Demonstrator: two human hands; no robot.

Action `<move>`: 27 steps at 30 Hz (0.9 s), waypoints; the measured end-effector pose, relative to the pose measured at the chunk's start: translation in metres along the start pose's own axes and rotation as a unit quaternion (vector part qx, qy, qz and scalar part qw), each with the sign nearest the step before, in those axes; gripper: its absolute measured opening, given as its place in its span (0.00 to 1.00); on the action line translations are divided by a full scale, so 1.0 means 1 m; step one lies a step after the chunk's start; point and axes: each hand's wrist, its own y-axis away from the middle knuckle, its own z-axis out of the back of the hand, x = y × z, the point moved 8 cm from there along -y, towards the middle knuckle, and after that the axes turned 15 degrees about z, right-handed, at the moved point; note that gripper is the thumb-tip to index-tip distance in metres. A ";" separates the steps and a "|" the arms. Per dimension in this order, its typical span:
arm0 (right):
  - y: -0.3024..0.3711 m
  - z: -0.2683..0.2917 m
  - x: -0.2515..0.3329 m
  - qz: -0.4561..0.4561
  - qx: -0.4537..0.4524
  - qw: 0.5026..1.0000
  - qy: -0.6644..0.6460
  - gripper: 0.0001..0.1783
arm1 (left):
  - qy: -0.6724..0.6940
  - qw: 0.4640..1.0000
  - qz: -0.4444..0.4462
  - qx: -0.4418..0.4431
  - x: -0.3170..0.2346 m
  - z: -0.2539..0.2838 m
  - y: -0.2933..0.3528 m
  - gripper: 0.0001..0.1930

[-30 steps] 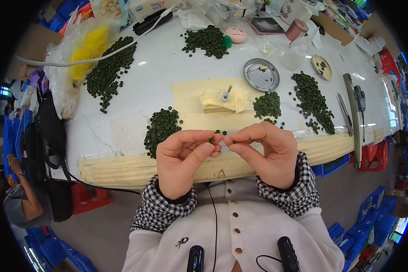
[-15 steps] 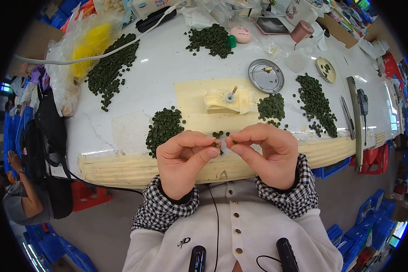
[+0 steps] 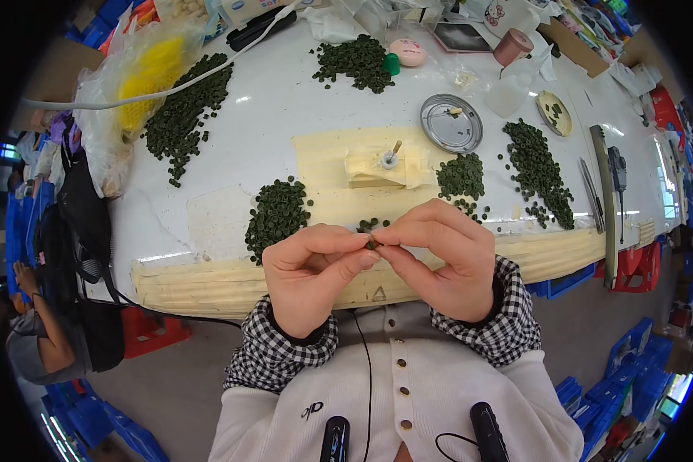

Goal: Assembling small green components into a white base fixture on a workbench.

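My left hand (image 3: 306,279) pinches a small dark green round piece (image 3: 373,245) between thumb and fingertips, just over the table's near edge. Against it meet the thumb and forefinger of my right hand (image 3: 445,260), also closed in a pinch. The fingertips cover most of the piece. Just beyond them lie a few loose green pieces (image 3: 371,223). A pile of dark green ring-like pieces (image 3: 279,212) is left of my hands, and a smaller pile (image 3: 460,177) is to the right. Between these stands a tape-covered block (image 3: 376,169) with a short upright peg (image 3: 396,148).
More green piles lie at far left (image 3: 189,108), far middle (image 3: 354,61) and right (image 3: 539,173). Beyond the block are a round metal lid (image 3: 450,127) and a cream dish (image 3: 554,113). Tweezers (image 3: 590,192) lie at right. A white cable (image 3: 162,98) crosses the far left.
My right hand has moved left, so its fingertips now meet those of my left hand at the small green piece. Before, a narrow gap separated them.
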 end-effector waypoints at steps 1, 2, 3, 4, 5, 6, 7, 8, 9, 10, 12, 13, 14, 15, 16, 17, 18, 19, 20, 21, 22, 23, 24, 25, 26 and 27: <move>0.000 0.000 0.000 0.004 0.001 1.000 0.006 0.15 | -0.010 1.000 -0.008 0.002 -0.001 0.000 0.000 0.11; 0.001 0.000 0.000 0.007 0.002 1.000 0.011 0.15 | -0.013 1.000 -0.005 0.000 -0.001 0.001 0.000 0.11; 0.001 0.000 0.001 0.011 0.001 1.000 0.015 0.15 | -0.015 1.000 -0.002 -0.002 -0.001 0.001 0.000 0.11; 0.001 0.000 0.001 0.015 -0.001 1.000 0.020 0.15 | -0.018 1.000 0.002 -0.003 0.000 0.001 0.000 0.11; 0.001 0.000 0.001 0.018 -0.002 1.000 0.024 0.15 | -0.020 1.000 0.002 -0.001 0.000 0.001 -0.001 0.11; 0.001 0.000 0.002 0.025 0.001 0.999 0.027 0.15 | -0.022 1.000 0.001 0.001 0.000 0.001 -0.001 0.11; 0.001 0.000 0.003 0.032 0.004 0.999 0.030 0.15 | -0.023 1.000 0.001 0.003 0.000 0.000 -0.001 0.11; 0.000 0.000 0.003 0.039 0.007 0.999 0.033 0.14 | -0.019 1.000 0.004 0.005 0.000 0.000 -0.002 0.11; 0.001 -0.001 0.004 0.041 0.010 0.999 0.033 0.14 | -0.014 1.000 0.007 0.007 0.001 0.000 -0.002 0.11; 0.001 -0.001 0.004 0.042 0.014 0.998 0.034 0.14 | -0.009 1.000 0.010 0.009 0.002 0.000 -0.003 0.11; 0.002 -0.001 0.004 0.044 0.020 0.998 0.033 0.14 | 0.004 1.000 0.020 0.010 0.003 0.001 -0.003 0.11; 0.002 -0.001 0.004 0.045 0.023 0.998 0.032 0.14 | 0.010 1.000 0.025 0.010 0.004 0.001 -0.003 0.10; 0.002 -0.001 0.004 0.047 0.025 0.998 0.030 0.14 | 0.012 0.999 0.029 0.011 0.004 0.001 -0.003 0.10; 0.001 -0.001 0.004 0.049 0.029 0.998 0.031 0.14 | 0.014 0.999 0.033 0.011 0.005 0.001 -0.003 0.10; 0.001 0.000 0.004 0.051 0.032 0.998 0.033 0.14 | 0.016 0.999 0.037 0.011 0.005 0.001 -0.003 0.10; 0.001 0.000 0.005 0.052 0.036 0.997 0.034 0.14 | 0.016 0.999 0.038 0.009 0.006 0.001 -0.003 0.10; 0.001 0.000 0.005 0.055 0.036 0.997 0.036 0.14 | 0.015 0.999 0.040 0.007 0.007 0.002 -0.003 0.10; 0.001 0.000 0.006 0.057 0.037 0.997 0.038 0.14 | 0.014 0.999 0.041 0.005 0.007 0.002 -0.003 0.10; 0.001 0.000 0.007 0.060 0.038 0.997 0.040 0.14 | 0.015 0.999 0.041 0.007 0.007 0.002 -0.003 0.10; 0.001 0.000 0.007 0.060 0.037 0.997 0.040 0.14 | 0.015 0.999 0.041 0.008 0.007 0.002 -0.003 0.10; 0.000 0.000 0.008 0.061 0.037 0.997 0.040 0.14 | 0.015 0.999 0.041 0.010 0.007 0.001 -0.003 0.10; 0.000 0.001 0.008 0.061 0.036 0.997 0.039 0.15 | 0.016 0.999 0.040 0.010 0.007 0.001 -0.003 0.10; 0.000 0.001 0.009 0.066 0.038 0.996 0.042 0.15 | 0.017 0.999 0.040 0.010 0.006 0.001 -0.002 0.10; 0.000 0.001 0.009 0.072 0.040 0.996 0.046 0.15 | 0.019 0.999 0.039 0.010 0.006 0.000 -0.002 0.10; 0.000 0.001 0.010 0.077 0.042 0.995 0.049 0.15 | 0.018 0.999 0.039 0.012 0.006 0.001 -0.002 0.10; 0.000 0.001 0.009 0.076 0.043 0.995 0.049 0.15 | 0.018 0.999 0.040 0.015 0.007 0.001 -0.002 0.10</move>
